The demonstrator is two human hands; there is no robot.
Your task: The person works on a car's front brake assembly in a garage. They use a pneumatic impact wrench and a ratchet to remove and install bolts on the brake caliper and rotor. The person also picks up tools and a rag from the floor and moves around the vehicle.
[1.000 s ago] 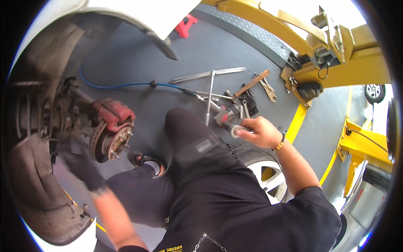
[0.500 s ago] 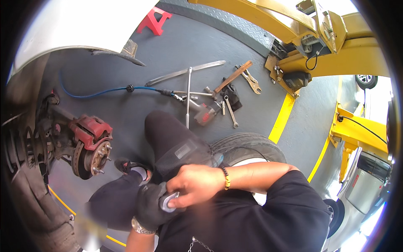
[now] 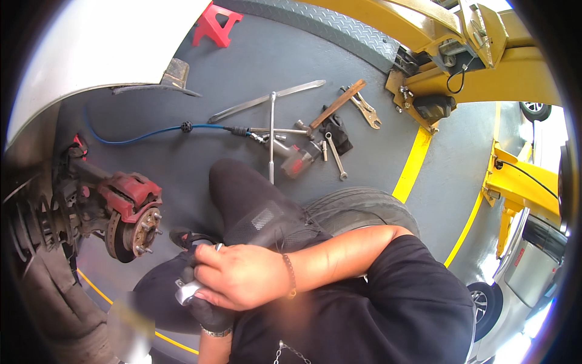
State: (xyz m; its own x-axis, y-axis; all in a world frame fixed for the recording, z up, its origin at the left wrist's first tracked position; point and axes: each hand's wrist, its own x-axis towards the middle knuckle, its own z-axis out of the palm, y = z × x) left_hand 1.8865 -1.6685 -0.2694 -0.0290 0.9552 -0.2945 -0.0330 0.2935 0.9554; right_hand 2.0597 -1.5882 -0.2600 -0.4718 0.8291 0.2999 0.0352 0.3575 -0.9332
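Observation:
My left hand (image 3: pixel 209 314), in a black glove with a watch at its wrist, is closed around a rounded, shiny silver metal piece (image 3: pixel 189 292). My bare right hand (image 3: pixel 245 276), a beaded bracelet at its wrist, lies across the left one. Its thumb and curled fingers press on the same piece. Most of the piece is hidden by my fingers, so its kind does not show. To the left of my hands is a rusty brake disc (image 3: pixel 136 235) with bare wheel studs, and a red brake caliper (image 3: pixel 132 193) sits over it.
On the grey floor lie an impact wrench (image 3: pixel 300 161) on a blue air hose (image 3: pixel 145 134), a cross-shaped wheel wrench (image 3: pixel 272 136), a pry bar (image 3: pixel 267 100), a hammer (image 3: pixel 336 107), locking pliers (image 3: pixel 367 112) and a spanner (image 3: pixel 336 156). Beside my knee rests a tyre (image 3: pixel 364 209). Yellow lift arms (image 3: pixel 485 79) stand right.
Both hands have shifted left and a little down, with the silver piece between them. More of the piece's rounded end now shows past my right thumb.

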